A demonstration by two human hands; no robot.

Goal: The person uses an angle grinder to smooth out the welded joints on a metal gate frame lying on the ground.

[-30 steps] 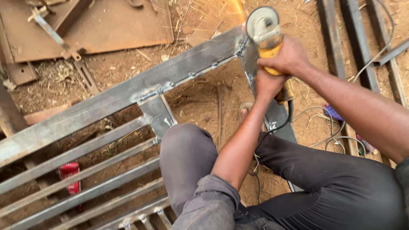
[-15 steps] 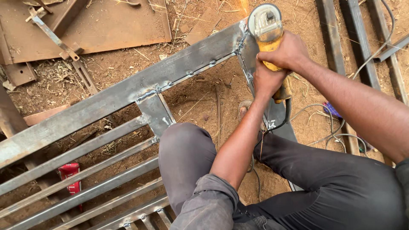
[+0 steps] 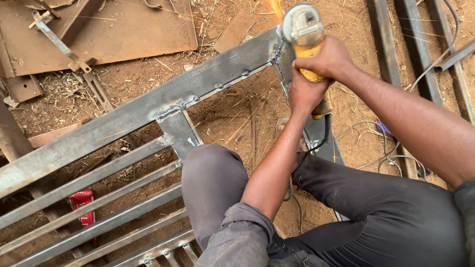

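Note:
I hold a yellow angle grinder [image 3: 307, 37] with both hands over the corner of a welded steel frame [image 3: 148, 109]. My right hand [image 3: 329, 62] grips the yellow body from the right side. My left hand [image 3: 304, 94] wraps the rear of the grinder just below it. The grinder's head sits at the frame's top corner joint, and orange sparks [image 3: 274, 10] fly up from there. My knees in dark trousers [image 3: 213, 183] rest beside the frame's bars.
Rusty steel sheet [image 3: 123, 29] lies at the top left on red dirt. Steel bars [image 3: 396, 44] run along the right. A grey cable [image 3: 376, 143] loops on the ground. A red can [image 3: 81, 207] lies under the frame's slats at lower left.
The grinder has stayed at the corner joint with both hands on it. Sparks at the top still fly, shifting slightly.

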